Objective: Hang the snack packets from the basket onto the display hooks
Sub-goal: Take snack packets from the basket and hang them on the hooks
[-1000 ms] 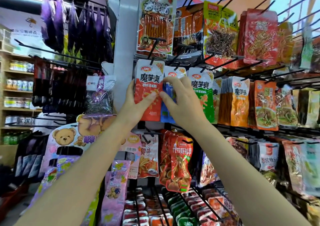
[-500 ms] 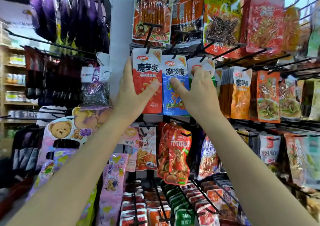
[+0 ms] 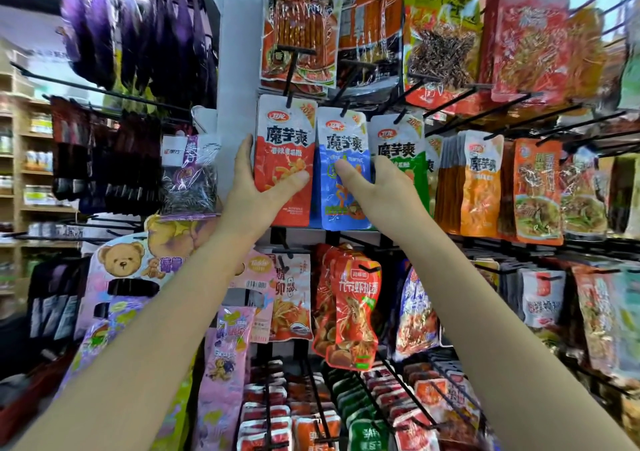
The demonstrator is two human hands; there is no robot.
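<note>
Behind the blue packet (image 3: 343, 173), right hand (image 3: 384, 194) fingers are hidden

Both arms are bare from the bottom edge of the view up to the wrists, with no sleeve or cuff showing on either. The left hand (image 3: 258, 196) and the right hand (image 3: 379, 192) wear no gloves. The wrists and the visible fingers carry no watch, band or ring.

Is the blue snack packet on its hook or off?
On: the blue packet hangs from a black hook through its top, between red and green ones.
</note>
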